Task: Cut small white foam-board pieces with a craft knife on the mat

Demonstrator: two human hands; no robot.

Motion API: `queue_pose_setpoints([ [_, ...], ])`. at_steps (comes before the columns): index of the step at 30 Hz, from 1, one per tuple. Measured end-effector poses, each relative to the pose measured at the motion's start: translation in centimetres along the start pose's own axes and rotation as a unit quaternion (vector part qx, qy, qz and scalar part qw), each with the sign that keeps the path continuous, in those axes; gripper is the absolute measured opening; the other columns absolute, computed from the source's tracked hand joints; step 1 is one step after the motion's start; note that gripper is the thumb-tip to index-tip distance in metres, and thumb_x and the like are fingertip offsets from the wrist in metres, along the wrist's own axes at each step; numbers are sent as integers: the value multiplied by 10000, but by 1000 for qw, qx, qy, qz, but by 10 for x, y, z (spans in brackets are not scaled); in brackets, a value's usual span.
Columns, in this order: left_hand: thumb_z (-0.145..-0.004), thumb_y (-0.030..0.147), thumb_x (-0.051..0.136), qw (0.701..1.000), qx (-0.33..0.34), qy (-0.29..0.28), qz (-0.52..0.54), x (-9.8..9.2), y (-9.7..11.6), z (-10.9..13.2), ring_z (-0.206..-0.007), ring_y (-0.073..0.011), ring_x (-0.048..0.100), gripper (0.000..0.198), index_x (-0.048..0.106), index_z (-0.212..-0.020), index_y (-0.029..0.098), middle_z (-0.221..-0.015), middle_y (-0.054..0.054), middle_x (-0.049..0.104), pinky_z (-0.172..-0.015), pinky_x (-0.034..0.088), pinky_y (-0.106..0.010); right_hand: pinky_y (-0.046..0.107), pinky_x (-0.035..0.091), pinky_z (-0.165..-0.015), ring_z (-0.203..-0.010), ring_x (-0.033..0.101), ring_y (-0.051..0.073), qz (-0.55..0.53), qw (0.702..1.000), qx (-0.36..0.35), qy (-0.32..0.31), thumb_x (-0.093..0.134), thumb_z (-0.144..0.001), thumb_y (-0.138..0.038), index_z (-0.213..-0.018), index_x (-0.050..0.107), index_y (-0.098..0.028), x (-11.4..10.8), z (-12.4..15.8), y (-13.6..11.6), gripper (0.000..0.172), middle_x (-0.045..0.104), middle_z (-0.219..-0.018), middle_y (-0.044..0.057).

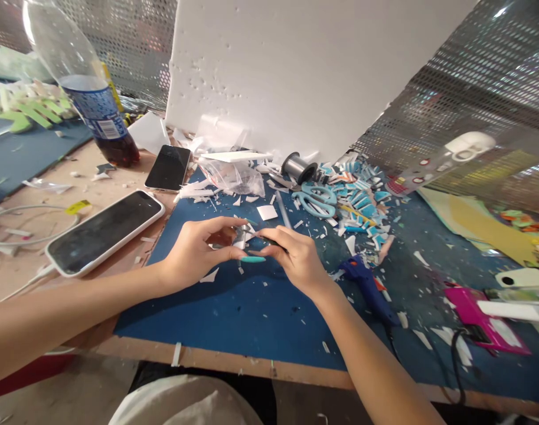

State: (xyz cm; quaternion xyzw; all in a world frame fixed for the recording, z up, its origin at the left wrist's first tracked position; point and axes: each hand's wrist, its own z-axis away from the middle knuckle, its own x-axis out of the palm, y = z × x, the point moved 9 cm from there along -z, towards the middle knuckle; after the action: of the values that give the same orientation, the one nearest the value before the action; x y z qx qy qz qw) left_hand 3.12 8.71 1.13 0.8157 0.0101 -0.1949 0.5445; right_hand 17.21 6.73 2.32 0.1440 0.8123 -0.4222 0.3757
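Observation:
My left hand (198, 248) and my right hand (296, 257) meet over the blue cutting mat (234, 319). Between their pinched fingertips sits a small teal strip (253, 259) and a small white piece (239, 238). The left thumb and forefinger pinch around the white piece. My right fingers are closed on a thin dark tool (269, 239) that points toward the left hand; what kind of tool it is I cannot make out. White scraps lie scattered on the mat around both hands.
Two phones (103, 230) (168, 167) lie to the left, near a plastic bottle (90, 88). Teal scissors (316, 200), a wire spool (298, 167), a heap of blue-white offcuts (362, 195), a blue glue gun (369, 286) and a pink tool (482, 319) lie right. A white foam board (296, 71) stands behind.

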Motion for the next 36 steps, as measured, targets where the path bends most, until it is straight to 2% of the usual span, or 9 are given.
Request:
queue_pose_setpoints([
  [4, -686, 362, 752, 1000, 4, -3, -4, 0, 0, 1, -545, -126, 633, 414, 673, -1015, 124, -643, -28, 673, -541, 554, -202, 258, 408, -607, -649, 488, 138, 4, 1000, -23, -15, 380, -956, -263, -947, 547, -190, 3, -2, -6, 182, 494, -742, 25],
  [12, -708, 347, 736, 1000, -12, -14, 22, 2, -4, 1, -613, -163, 677, 414, 658, -1045, 120, -728, -63, 710, -579, 572, -234, 250, 373, -593, -627, 457, 131, -3, 1000, -26, -18, 386, -954, -241, -911, 536, -183, 4, -2, -6, 166, 469, -725, 11],
  [16, -700, 339, 740, 999, -12, -16, 36, 3, -5, 1, -609, -162, 676, 406, 662, -1028, 113, -724, -63, 714, -575, 571, -230, 245, 370, -582, -622, 450, 130, 6, 1000, -23, -16, 383, -957, -242, -910, 531, -190, 4, -2, -6, 164, 456, -717, 7],
  [26, -672, 222, 746, 992, -66, -30, 103, 10, -12, 1, -634, -149, 690, 374, 655, -1010, 89, -801, -73, 737, -598, 576, -191, 237, 376, -549, -601, 429, 125, 38, 998, -43, 2, 362, -961, -226, -910, 519, -190, 5, -2, -10, 169, 418, -699, 1],
  [36, -703, 257, 731, 991, -68, -23, 117, 9, -18, 2, -631, -159, 688, 361, 640, -1013, 96, -745, -67, 727, -585, 574, -210, 246, 384, -570, -623, 447, 135, 57, 997, -50, 14, 369, -957, -222, -904, 532, -181, 1, -2, -10, 176, 433, -700, 7],
])
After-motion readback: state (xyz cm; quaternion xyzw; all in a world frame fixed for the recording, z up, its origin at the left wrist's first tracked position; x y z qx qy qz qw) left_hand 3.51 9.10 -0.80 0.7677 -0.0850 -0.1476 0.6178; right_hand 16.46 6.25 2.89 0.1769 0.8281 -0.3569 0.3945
